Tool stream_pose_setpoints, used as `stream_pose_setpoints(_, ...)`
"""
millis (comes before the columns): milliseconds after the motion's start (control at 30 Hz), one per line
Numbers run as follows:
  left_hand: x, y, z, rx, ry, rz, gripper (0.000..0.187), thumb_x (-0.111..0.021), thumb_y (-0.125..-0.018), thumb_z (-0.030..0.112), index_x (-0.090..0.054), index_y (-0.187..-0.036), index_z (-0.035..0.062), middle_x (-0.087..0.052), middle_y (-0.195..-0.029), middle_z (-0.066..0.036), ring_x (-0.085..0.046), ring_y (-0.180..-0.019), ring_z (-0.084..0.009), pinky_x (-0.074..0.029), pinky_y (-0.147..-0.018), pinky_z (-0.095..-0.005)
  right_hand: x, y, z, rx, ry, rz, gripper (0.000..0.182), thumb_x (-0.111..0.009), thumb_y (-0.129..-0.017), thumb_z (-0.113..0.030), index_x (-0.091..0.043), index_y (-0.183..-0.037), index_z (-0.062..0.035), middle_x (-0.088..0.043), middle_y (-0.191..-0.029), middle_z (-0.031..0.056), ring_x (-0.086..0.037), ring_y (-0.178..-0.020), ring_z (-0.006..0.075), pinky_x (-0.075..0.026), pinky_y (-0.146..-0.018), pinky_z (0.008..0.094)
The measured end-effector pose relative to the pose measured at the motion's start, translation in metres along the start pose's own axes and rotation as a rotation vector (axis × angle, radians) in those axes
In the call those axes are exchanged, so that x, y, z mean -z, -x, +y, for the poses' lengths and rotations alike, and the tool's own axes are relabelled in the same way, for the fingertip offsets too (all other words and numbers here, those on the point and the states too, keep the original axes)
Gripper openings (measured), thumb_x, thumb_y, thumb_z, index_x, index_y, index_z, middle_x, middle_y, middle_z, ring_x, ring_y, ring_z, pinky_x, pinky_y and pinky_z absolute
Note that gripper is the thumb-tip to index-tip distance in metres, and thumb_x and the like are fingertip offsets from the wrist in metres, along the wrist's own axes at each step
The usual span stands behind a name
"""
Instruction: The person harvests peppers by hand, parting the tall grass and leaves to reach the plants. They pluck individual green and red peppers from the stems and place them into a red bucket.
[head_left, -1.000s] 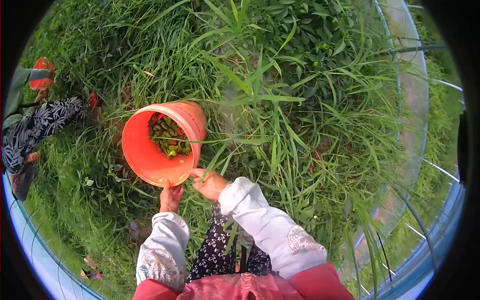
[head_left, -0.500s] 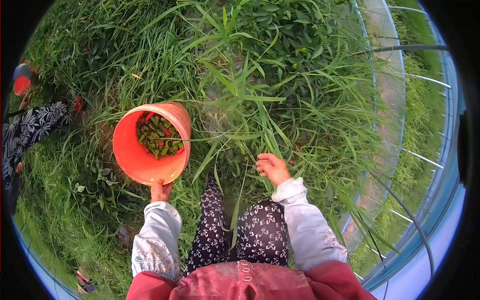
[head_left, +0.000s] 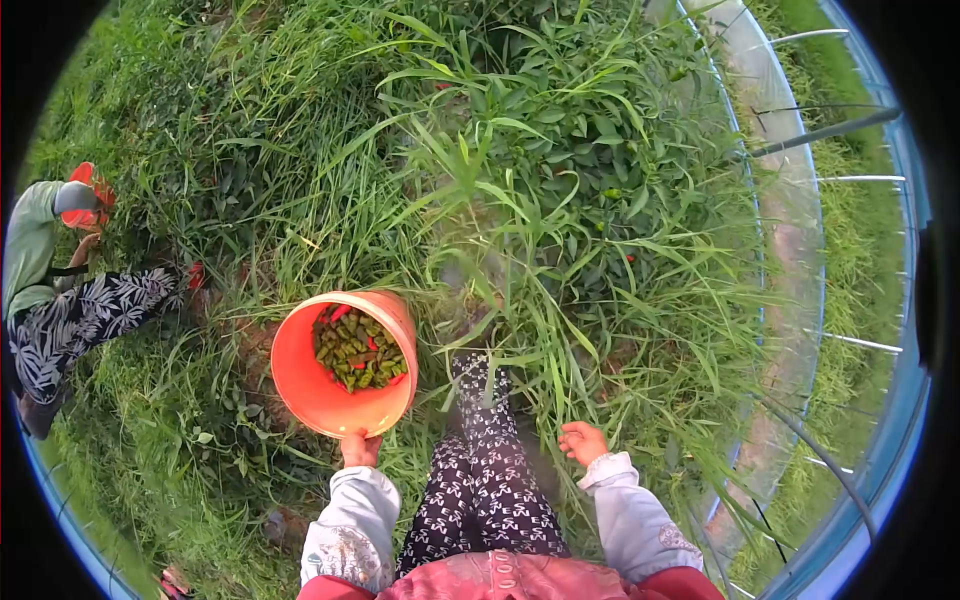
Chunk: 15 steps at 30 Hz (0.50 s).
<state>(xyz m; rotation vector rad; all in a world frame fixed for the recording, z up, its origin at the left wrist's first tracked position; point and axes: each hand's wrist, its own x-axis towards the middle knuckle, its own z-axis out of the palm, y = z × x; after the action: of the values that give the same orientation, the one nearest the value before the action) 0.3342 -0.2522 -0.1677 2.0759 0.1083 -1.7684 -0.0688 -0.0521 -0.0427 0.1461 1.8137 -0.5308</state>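
Observation:
My left hand (head_left: 359,449) grips the near rim of an orange bucket (head_left: 300,385), which is tilted so that its mouth faces me. Inside lie many small green peppers (head_left: 352,352) with a few red ones among them. Low on my right side, my right hand (head_left: 582,443) hangs beside grass blades with its fingers loosely bent and apart, and nothing shows in it. Ahead of it, leafy pepper plants (head_left: 600,140) carry a few green and red fruits, partly covered by long grass (head_left: 480,200).
At the left a co-worker (head_left: 90,310) in patterned trousers bends over near another orange bucket (head_left: 82,195). Clear plastic sheeting (head_left: 785,200), poles and a dark hose (head_left: 830,460) run along the right side. Tall weeds surround my legs (head_left: 480,450).
My legs have moved as in a step forward. The bucket sits lower and further right in view, still in my left hand. My right hand has dropped nearer to my body.

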Motion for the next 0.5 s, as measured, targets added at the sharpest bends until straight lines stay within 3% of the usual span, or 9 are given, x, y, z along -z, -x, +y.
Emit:
stream_pose_setpoints(133,-0.025,0.02,0.011,0.013,0.337,0.077,0.034,-0.049,-0.083,0.007,-0.046,-0.117,0.0076,-0.055,-0.11,-0.011,-0.052,-0.103,-0.0289,-0.045,-0.086,-0.0461,-0.011,-0.032,0.007,-0.035,-0.074,-0.093,0.024,-0.053,-0.082,-0.007,-0.057,-0.105,-0.0064,-0.064,-0.087,0.009,-0.059,-0.067,0.0154,-0.047,-0.057,0.0266)
stream_pose_setpoints(200,-0.034,0.032,0.024,-0.002,0.209,0.069,0.032,-0.05,-0.082,0.01,-0.048,-0.114,0.0093,-0.056,-0.108,-0.01,-0.053,-0.101,-0.0268,-0.045,-0.085,-0.0452,-0.01,-0.068,0.025,0.041,-0.098,-0.138,0.025,-0.055,-0.08,-0.007,-0.058,-0.105,-0.0069,-0.064,-0.085,0.0091,-0.06,-0.068,0.0167,-0.047,-0.058,0.027)
stream_pose_setpoints(233,-0.049,0.035,0.033,-0.015,0.1,0.036,0.03,-0.051,-0.082,0.012,-0.05,-0.112,0.0109,-0.057,-0.106,-0.008,-0.054,-0.099,-0.0247,-0.045,-0.085,-0.0443,-0.017,-0.038,-0.033,-0.055,-0.06,-0.064,0.026,-0.054,-0.08,-0.005,-0.057,-0.105,-0.0059,-0.064,-0.086,0.0092,-0.06,-0.069,0.0162,-0.047,-0.059,0.0277)
stream_pose_setpoints(333,-0.086,0.055,0.073,-0.019,-0.065,0.079,0.03,-0.052,-0.08,0.014,-0.051,-0.11,0.0107,-0.059,-0.101,-0.008,-0.056,-0.095,-0.0233,-0.046,-0.082,-0.041,-0.016,-0.049,-0.047,-0.06,-0.156,-0.112,0.026,-0.052,-0.081,-0.004,-0.057,-0.106,-0.0047,-0.064,-0.087,0.0086,-0.06,-0.07,0.0155,-0.048,-0.06,0.0282)
stream_pose_setpoints(400,-0.123,0.086,0.111,-0.107,-0.086,0.067,0.029,-0.054,-0.077,0.015,-0.054,-0.107,0.0136,-0.061,-0.096,-0.006,-0.058,-0.084,-0.0214,-0.047,-0.074,-0.0373,-0.01,-0.048,-0.073,-0.072,-0.147,-0.129,0.026,-0.051,-0.083,-0.004,-0.056,-0.108,-0.0034,-0.064,-0.089,0.0085,-0.059,-0.068,0.0141,-0.048,-0.058,0.027)
stream_pose_setpoints(500,-0.148,0.088,0.178,-0.084,-0.119,0.116,0.021,-0.05,-0.074,0.012,-0.054,-0.094,0.0083,-0.061,-0.084,-0.01,-0.059,-0.077,-0.0274,-0.049,-0.064,-0.0392,0.002,-0.049,-0.096,-0.109,-0.27,-0.158,0.026,-0.048,-0.087,-0.009,-0.053,-0.112,-0.0017,-0.063,-0.092,0.0089,-0.06,-0.073,0.0135,-0.049,-0.06,0.0263)
